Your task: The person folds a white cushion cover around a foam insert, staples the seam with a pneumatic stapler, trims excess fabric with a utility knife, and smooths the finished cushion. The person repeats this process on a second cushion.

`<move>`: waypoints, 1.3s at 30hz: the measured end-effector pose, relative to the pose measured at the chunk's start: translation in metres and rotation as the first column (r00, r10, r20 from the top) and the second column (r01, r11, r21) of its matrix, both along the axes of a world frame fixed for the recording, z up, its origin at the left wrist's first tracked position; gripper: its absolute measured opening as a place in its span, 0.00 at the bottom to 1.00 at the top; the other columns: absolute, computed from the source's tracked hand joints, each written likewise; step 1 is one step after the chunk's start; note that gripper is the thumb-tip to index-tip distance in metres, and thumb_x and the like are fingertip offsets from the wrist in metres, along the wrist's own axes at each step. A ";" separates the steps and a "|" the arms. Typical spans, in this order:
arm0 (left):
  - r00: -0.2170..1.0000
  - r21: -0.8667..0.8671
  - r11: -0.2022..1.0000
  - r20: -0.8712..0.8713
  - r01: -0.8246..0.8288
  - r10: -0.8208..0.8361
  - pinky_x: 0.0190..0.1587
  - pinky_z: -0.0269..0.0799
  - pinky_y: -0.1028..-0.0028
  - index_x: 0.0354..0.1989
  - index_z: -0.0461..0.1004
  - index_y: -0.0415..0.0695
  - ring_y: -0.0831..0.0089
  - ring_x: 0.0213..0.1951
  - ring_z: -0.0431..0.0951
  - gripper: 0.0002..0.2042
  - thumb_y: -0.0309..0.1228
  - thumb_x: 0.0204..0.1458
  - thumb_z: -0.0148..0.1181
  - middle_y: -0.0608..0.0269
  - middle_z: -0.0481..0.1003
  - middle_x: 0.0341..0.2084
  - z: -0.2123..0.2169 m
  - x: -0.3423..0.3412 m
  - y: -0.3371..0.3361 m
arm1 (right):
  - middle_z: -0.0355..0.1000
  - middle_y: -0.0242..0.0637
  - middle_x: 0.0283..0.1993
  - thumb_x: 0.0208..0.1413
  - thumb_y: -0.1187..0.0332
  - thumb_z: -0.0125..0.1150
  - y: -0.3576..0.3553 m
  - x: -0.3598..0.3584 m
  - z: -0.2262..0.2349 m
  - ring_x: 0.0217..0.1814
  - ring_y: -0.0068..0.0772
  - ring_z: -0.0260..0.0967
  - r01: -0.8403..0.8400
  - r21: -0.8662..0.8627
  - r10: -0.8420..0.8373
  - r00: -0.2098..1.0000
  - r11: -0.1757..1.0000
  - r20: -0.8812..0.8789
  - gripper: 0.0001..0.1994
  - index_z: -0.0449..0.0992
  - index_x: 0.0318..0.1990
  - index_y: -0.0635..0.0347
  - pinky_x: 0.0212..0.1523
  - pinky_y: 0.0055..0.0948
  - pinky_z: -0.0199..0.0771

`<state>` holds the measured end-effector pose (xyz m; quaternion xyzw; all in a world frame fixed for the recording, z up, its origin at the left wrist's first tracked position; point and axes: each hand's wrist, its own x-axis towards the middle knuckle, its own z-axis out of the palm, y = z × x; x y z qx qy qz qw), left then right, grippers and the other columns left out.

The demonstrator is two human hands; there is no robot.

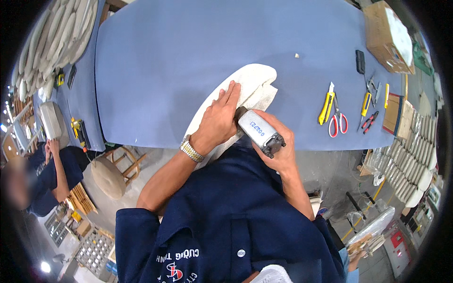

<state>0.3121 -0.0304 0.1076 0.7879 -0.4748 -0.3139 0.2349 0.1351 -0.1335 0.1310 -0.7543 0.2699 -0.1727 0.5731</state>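
Observation:
A cream fabric-covered piece, long with a rounded far end, lies at the table's near edge against my body. Its cloth is folded and bunched along the right side. My left hand, with a metal watch on its wrist, rests on the cloth with fingers stretched out. In my right hand is a silver staple gun with a black end cap. The tool's dark front meets the cloth beside my left hand; its very tip is hidden.
On the blue table at right lie a yellow utility knife, red-handled scissors and pliers. A cardboard box stands far right. Stacked cream pads sit far left. Another person works at left, near a round stool.

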 end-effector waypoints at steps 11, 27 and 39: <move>0.801 0.030 0.999 -0.598 0.020 0.002 0.79 0.40 0.58 0.80 0.49 0.56 0.55 0.79 0.42 0.30 0.50 0.72 0.39 0.50 0.46 0.79 -0.056 0.028 -0.019 | 0.81 0.47 0.54 0.49 0.75 0.69 -0.036 -0.041 -0.027 0.55 0.39 0.81 0.111 0.037 -0.108 0.992 0.993 -0.063 0.27 0.75 0.61 0.63 0.57 0.32 0.77; 0.995 -0.101 0.991 0.042 0.093 -0.089 0.71 0.60 0.55 0.78 0.44 0.39 0.38 0.72 0.59 0.42 0.37 0.62 0.63 0.33 0.59 0.71 -0.020 -0.012 -0.005 | 0.79 0.47 0.58 0.40 0.74 0.72 -0.037 -0.031 -0.023 0.56 0.49 0.80 0.106 -0.109 -0.105 0.994 0.988 0.013 0.35 0.76 0.63 0.54 0.55 0.36 0.80; 0.996 -0.015 0.997 0.058 0.075 -0.074 0.63 0.71 0.52 0.76 0.47 0.35 0.34 0.68 0.64 0.42 0.34 0.58 0.66 0.32 0.61 0.69 -0.015 -0.009 -0.007 | 0.79 0.49 0.56 0.43 0.68 0.73 -0.019 -0.028 -0.017 0.55 0.51 0.80 0.078 -0.011 -0.078 0.997 0.997 0.020 0.34 0.75 0.63 0.58 0.55 0.38 0.80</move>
